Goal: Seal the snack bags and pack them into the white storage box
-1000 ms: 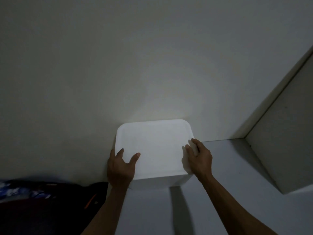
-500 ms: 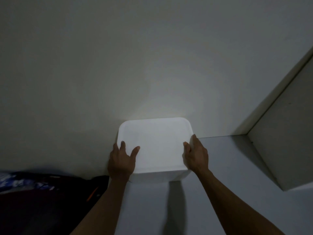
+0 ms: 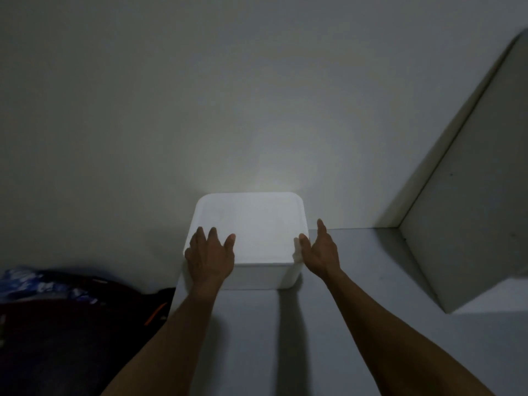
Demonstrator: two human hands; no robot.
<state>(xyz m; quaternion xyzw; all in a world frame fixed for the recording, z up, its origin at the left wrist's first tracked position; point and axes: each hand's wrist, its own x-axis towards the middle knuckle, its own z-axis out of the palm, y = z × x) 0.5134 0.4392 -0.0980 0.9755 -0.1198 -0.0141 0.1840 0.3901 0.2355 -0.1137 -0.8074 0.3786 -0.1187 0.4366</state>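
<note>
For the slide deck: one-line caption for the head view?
Both hands, left and right, flank the closed white plastic storage box against the wall.

The white storage box (image 3: 248, 232) stands upright on a pale grey surface, its back edge against the wall. It is squarish with rounded corners, and a flat white lid with a faint raised border covers its top. The lid is brightly lit, so little surface detail shows. Its near front wall is in shade. No snack bags can be made out; the box is closed.
</note>
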